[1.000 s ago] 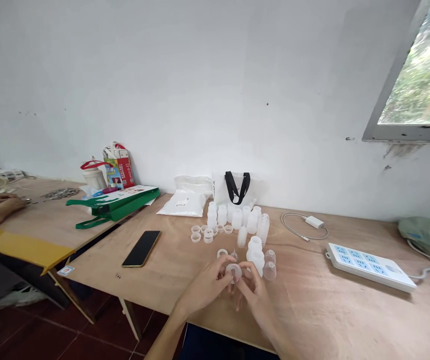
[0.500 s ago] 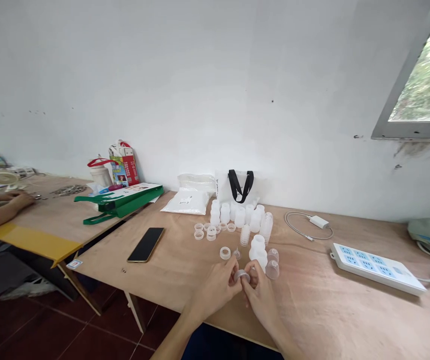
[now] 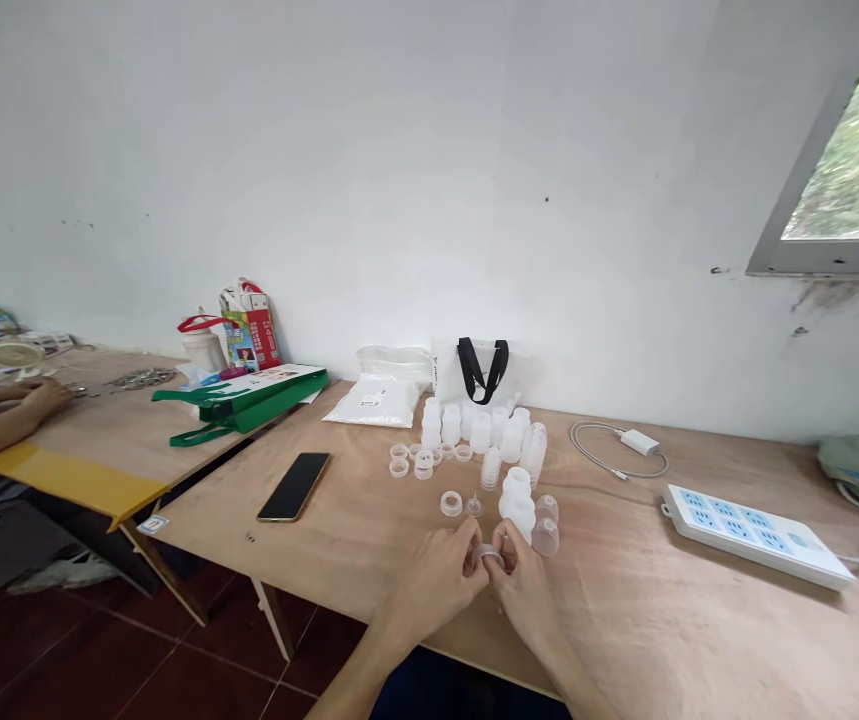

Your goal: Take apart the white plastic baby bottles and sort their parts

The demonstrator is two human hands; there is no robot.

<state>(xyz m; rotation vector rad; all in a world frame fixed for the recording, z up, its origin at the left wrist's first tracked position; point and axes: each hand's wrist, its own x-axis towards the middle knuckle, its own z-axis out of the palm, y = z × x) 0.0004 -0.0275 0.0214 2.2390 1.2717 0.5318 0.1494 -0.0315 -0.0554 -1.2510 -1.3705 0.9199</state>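
Near the front edge of the table, my left hand (image 3: 444, 568) and my right hand (image 3: 520, 577) pinch a translucent ring cap (image 3: 487, 552) between them from both sides. Part of the ring is hidden by my fingers. Just beyond them lie another ring cap (image 3: 451, 503) and a small clear nipple-like piece (image 3: 474, 505). Milky white bottles (image 3: 517, 503) stand close to my right hand, with clear dome covers (image 3: 546, 536) beside them. Farther back are several loose ring caps (image 3: 423, 461), a stack of rings (image 3: 490, 468) and a group of white bottles (image 3: 480, 433).
A phone (image 3: 294, 487) lies left. White packets (image 3: 373, 400) and a bag with black handles (image 3: 483, 370) rest by the wall. A charger cable (image 3: 601, 462) and power strip (image 3: 759, 535) lie right. On the left table are a green bag (image 3: 249, 402) and another person's hand (image 3: 45, 398).
The view has shifted slightly. My fingers have changed position a little around the ring cap, which both hands still hold. The small clear piece beyond them shows more fully now.
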